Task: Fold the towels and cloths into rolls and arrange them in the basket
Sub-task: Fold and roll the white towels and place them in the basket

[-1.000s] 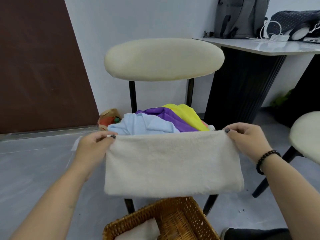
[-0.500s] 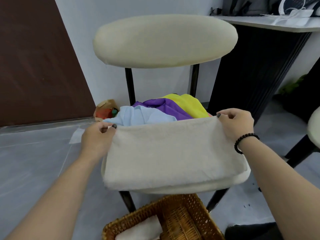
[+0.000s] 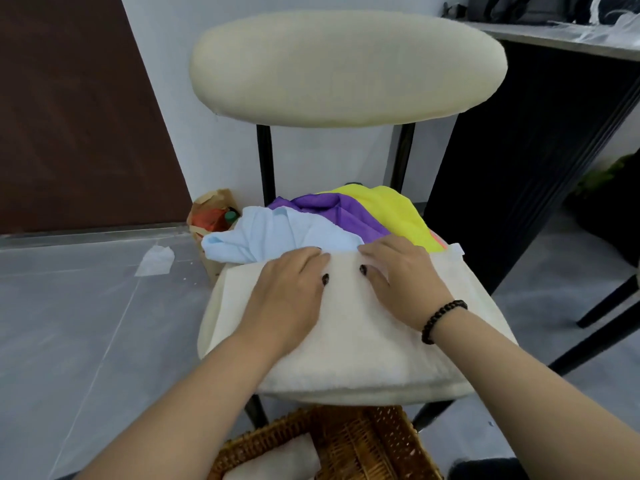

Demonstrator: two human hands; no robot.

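Both hands are lying flat, palms down, on a folded cream terry towel (image 3: 353, 327) spread over the chair seat (image 3: 207, 334). The left hand (image 3: 287, 289) is pressing with fingers straight and slightly spread, fingertips reaching the towel's far edge; the right hand (image 3: 401, 275), with a dark beaded bracelet (image 3: 441, 320) at the wrist, is resting likewise just beside it, thumbs nearly meeting. Neither is gripping anything. Beyond the fingertips, at the seat's back edge, a light blue cloth (image 3: 277, 233), a purple cloth (image 3: 336, 209) and a yellow cloth (image 3: 391, 209) are lying heaped. Below the seat's front edge a woven wicker basket (image 3: 363, 445) is holding a rolled white towel (image 3: 277, 462).
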